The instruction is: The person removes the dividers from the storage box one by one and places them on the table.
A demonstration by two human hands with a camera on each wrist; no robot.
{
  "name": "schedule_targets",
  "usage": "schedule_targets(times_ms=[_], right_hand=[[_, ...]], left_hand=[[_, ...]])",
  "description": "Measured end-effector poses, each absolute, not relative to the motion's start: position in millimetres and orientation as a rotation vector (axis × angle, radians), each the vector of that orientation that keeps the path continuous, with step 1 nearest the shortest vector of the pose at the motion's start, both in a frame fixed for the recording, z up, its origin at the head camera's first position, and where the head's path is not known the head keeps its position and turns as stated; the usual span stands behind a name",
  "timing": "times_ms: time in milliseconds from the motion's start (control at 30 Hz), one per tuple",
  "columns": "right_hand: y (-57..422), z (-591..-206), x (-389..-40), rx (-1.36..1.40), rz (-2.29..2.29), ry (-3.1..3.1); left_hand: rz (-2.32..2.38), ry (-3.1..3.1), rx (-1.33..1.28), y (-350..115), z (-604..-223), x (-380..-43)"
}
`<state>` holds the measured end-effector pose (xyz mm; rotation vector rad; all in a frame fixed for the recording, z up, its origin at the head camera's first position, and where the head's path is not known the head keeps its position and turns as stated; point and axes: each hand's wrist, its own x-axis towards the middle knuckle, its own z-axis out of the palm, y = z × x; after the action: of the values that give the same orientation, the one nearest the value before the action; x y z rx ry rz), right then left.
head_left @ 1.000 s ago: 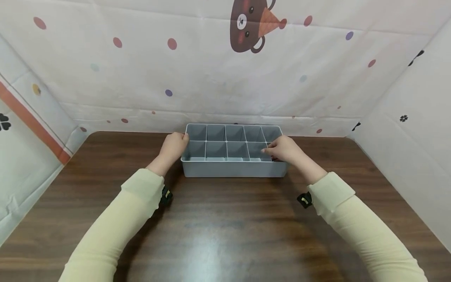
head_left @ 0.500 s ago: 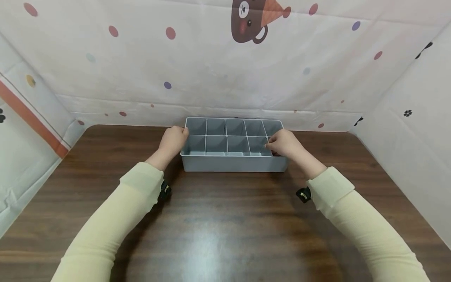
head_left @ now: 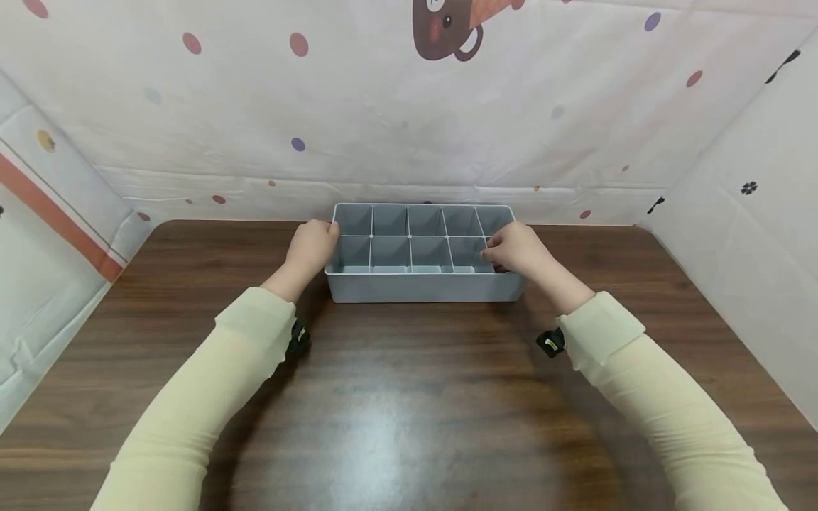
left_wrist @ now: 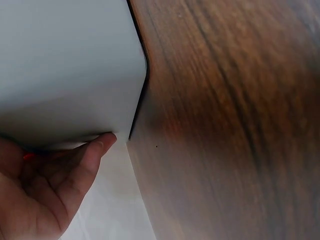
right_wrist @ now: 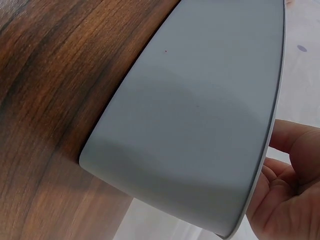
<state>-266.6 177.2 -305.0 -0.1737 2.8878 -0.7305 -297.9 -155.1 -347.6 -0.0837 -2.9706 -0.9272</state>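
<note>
A long grey storage box with two rows of compartments stands on the brown wooden table near its back edge. My left hand holds the box's left end at the rim, thumb on top. In the left wrist view the fingers of the left hand lie against the outside of the end wall. Over the front right compartment, my right hand reaches in and pinches the divider there, thumb on its left side. The right wrist view shows the right hand curled behind the rim, its fingertips partly hidden.
A white sheet printed with dots and a bear hangs close behind the table's back edge, and more sheeting lines both sides. The wooden tabletop stretches in front of the box. Black wrist cameras hang below the sleeves.
The head view has tilted, so the box and hands sit higher in it. My right thumb has drawn in slightly toward the divider. The left hand keeps its hold on the box.
</note>
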Motion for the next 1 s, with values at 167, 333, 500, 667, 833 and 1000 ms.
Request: schedule_targets(times_ms=[167, 333, 500, 667, 833, 1000], right_hand=[[175.6, -302.5, -265.3, -0.163, -0.715, 2.885], [175.2, -301.6, -265.4, -0.16, -0.734, 2.878], [175.6, -300.5, -266.0, -0.167, -0.741, 2.873], [175.0, -299.5, -266.4, -0.178, -0.74, 2.869], [175.2, -298.9, -266.6, -0.18, -0.743, 2.868], [175.6, -298.0, -266.6, -0.168, -0.75, 2.861]], left_hand=[[-0.944, -2.971, -0.074, -154.4, -347.6, -297.3], [-0.932, -2.964, -0.063, -154.2, -348.8, -297.8], [-0.934, -2.961, -0.048, -153.5, -348.6, -297.9], [-0.935, -2.957, -0.04, -153.6, -348.8, -297.9], [-0.935, -2.955, -0.038, -154.0, -349.5, -298.9], [-0.94, -2.947, -0.055, -154.6, -349.9, -299.2]])
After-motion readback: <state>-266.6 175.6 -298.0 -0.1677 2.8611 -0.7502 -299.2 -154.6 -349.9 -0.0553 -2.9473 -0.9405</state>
